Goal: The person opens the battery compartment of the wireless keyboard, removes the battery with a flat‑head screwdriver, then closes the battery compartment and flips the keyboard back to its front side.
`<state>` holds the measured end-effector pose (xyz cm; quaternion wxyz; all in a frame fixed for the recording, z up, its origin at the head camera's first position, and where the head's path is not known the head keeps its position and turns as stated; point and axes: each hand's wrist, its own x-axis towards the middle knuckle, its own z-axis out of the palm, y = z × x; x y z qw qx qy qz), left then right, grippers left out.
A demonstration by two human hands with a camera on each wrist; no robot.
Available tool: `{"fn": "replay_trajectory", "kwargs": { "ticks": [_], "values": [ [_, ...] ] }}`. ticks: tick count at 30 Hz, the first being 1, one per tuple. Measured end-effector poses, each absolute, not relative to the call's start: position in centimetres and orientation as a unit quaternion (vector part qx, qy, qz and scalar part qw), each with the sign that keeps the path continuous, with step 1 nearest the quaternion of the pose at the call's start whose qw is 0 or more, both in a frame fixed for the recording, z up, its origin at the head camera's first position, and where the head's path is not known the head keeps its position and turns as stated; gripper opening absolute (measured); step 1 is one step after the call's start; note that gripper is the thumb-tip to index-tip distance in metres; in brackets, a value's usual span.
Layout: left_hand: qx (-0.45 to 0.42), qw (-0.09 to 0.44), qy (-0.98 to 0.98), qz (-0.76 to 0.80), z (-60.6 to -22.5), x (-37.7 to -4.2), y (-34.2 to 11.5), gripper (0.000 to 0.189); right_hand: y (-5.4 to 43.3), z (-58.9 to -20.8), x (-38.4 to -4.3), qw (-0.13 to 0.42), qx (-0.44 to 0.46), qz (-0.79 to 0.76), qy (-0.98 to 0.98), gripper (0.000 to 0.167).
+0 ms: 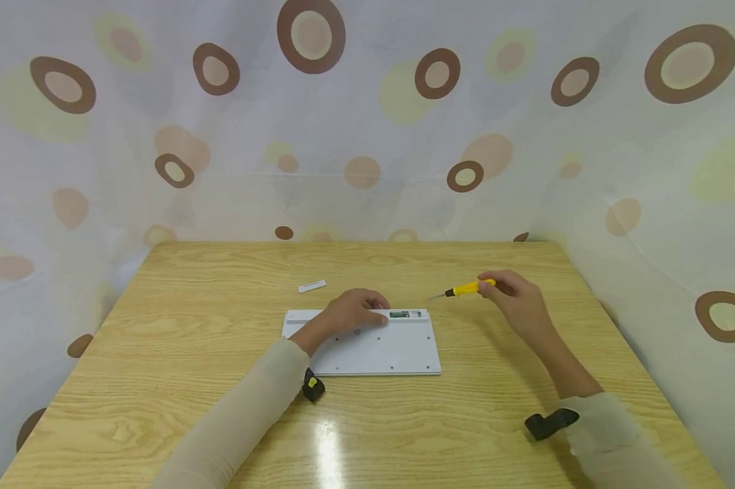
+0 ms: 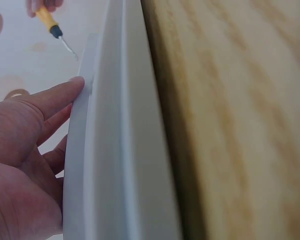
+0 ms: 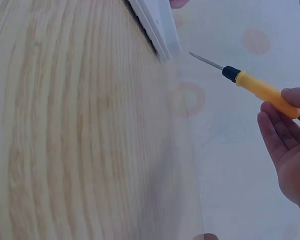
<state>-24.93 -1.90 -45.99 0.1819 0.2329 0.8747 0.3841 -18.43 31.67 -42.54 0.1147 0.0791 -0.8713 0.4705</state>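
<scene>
White keyboard (image 1: 398,350) lies underside up on desk (image 1: 465,428), left hand (image 1: 354,310) grips its far edge, right hand (image 1: 520,302) pinches yellow screwdriver (image 1: 464,289), tip clear of keyboard, white strip (image 1: 312,286) beyond.

You had no readable text, label, brand, number or sign before you in any of the three views. You could make out no lettering on the white panel (image 1: 404,354) under your left hand (image 1: 350,312), the small white strip (image 1: 312,286) or the yellow screwdriver (image 3: 260,90).
</scene>
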Motion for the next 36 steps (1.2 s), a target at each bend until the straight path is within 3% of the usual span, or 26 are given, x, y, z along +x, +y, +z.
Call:
{"fn": "replay_trajectory", "kwargs": {
  "ticks": [14,28,36],
  "values": [
    [0.24,0.174,0.881,0.368,-46.3,-25.3,-1.7,0.028,29.6,-41.7,-18.6,0.055,0.111,0.471,-0.873,0.03],
    [0.235,0.175,0.881,0.371,-46.3,-25.3,-2.0,0.029,26.2,-39.4,-19.4,0.072,0.15,0.371,-0.914,0.021],
    [0.239,0.177,0.88,0.371,-46.2,-25.2,-2.0,0.029,23.9,-40.1,-19.5,0.123,0.172,0.371,-0.904,0.031]
  ]
}}
